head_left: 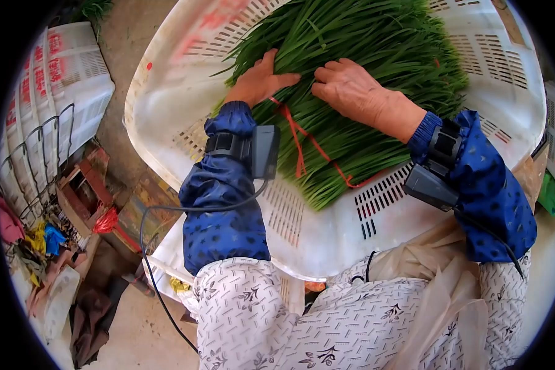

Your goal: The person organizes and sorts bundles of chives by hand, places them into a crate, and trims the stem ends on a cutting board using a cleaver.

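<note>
A thick mass of long green garlic chives [345, 37] lies in a large white plastic basket [157, 117] with slotted walls. My left hand [256, 80] rests on the left side of the chives, thumb and fingers apart, with some fingertips hidden among the leaves. To its right, my right hand [364, 98] has its fingers curled down into the leaves and closed on some of them. A red tie strip [314, 145] runs loosely across the lower chives, from beside my left wrist toward the basket's near wall.
Another white basket [86, 92] with red marks stands at the left, beside a dark wire rack [43, 145]. Below it are a worn wooden frame [83, 191], a bundle of red strips [106, 221] and coloured cloths [43, 237]. A black cable [143, 246] hangs from my left wrist device.
</note>
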Tool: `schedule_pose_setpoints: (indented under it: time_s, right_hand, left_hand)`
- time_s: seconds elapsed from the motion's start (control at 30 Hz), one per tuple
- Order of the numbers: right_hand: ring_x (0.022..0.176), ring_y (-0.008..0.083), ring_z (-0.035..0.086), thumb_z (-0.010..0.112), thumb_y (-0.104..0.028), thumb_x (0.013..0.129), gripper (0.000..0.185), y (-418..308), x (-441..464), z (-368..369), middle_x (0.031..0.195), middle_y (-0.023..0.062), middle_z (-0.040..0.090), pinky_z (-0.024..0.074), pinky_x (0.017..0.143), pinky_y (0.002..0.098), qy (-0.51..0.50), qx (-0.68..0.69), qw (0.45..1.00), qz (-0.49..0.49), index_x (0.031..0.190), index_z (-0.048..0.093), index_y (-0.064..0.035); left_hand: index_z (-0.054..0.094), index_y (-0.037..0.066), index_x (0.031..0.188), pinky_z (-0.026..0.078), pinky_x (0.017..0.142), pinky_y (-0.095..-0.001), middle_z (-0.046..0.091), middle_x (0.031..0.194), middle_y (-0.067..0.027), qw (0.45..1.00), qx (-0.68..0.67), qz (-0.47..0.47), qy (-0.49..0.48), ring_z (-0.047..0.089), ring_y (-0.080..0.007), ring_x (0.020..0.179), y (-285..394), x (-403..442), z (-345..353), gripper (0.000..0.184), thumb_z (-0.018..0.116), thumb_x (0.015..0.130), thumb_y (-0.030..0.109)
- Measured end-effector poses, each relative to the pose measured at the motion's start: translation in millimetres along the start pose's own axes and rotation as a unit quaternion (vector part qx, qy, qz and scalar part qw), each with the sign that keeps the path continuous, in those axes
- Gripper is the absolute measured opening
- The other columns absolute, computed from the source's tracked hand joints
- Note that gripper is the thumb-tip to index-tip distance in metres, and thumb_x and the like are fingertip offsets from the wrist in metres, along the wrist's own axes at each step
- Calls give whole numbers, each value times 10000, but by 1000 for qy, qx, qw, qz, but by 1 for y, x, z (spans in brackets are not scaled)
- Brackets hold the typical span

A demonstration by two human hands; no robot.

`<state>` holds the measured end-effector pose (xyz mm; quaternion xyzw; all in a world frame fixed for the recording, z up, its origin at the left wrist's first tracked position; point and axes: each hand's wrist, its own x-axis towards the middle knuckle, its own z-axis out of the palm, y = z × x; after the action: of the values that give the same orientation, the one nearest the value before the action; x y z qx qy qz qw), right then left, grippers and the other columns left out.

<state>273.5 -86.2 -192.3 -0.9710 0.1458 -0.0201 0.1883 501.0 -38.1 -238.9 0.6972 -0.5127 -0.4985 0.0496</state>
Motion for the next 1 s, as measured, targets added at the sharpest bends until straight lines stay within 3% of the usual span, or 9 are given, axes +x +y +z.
schedule_pose_setpoints:
  time_s: [0.23,0.37,0.5,0.57,0.63,0.77,0.83,0.9,1.0]
  right_hand:
    - [759,364,650,636,-57,724,134,-12,9,1,757,181,640,518,651,471,12,158,987,20,831,655,21]
    - [690,426,606,619,-137,756,199,-29,21,-15,700,225,607,488,647,485,-169,304,919,188,795,593,57]
    - [673,416,617,625,-163,749,180,-71,12,7,690,228,617,499,601,477,-72,413,900,118,709,636,12]
    - [652,405,624,633,-163,730,159,-113,-6,1,658,216,607,496,567,485,-134,409,902,25,657,622,-22]
    - [630,386,630,633,-139,721,156,-125,-21,-25,634,184,602,491,548,485,-224,336,915,-8,637,574,-22]
    - [586,298,651,642,-99,725,103,-57,-37,-121,650,124,621,509,518,415,-128,174,976,-38,774,568,-47]
    - [562,231,632,634,-107,754,111,-16,-46,-178,644,72,569,499,486,360,26,-19,999,6,765,525,-89]
    - [636,243,656,654,-160,830,149,52,-54,-245,789,75,669,509,503,344,190,-79,979,-6,957,628,-89]
    - [901,334,652,665,-164,817,356,136,-69,-312,1000,175,662,518,773,436,308,-316,850,287,1138,609,-22]
  left_hand:
    - [272,-13,1501,409,1043,-417,483,1384,-295,1000,-10,-4,-5,506,-413,1261,-3,3,-1,1078,700,719,592]
    - [273,-12,1501,411,1039,-418,497,1369,-299,1000,-16,3,-7,519,-418,1246,-5,4,0,1072,700,722,588]
    - [276,-2,1501,417,1033,-414,488,1377,-301,1000,3,-1,-8,526,-412,1241,-1,3,0,1056,699,732,586]
    - [277,7,1501,424,1025,-419,492,1368,-303,1000,21,-9,-1,535,-410,1230,1,0,-3,1044,694,742,589]
    - [280,30,1499,459,974,-456,508,1339,-304,996,-68,-53,-32,570,-411,1168,2,-3,0,1012,684,758,589]
    - [254,78,1520,437,993,-511,511,1335,-276,998,62,-9,26,535,-448,1197,6,-9,8,1046,666,743,645]
    - [253,86,1526,411,998,-524,519,1317,-250,985,165,-24,47,521,-431,1212,31,-24,7,1061,661,739,669]
    - [267,87,1523,401,942,-542,526,1271,-214,975,206,3,79,536,-408,1153,23,-29,15,1078,672,726,691]
    - [285,90,1518,394,883,-530,526,1189,-180,957,271,29,101,531,-370,1079,39,-51,26,1033,674,750,661]
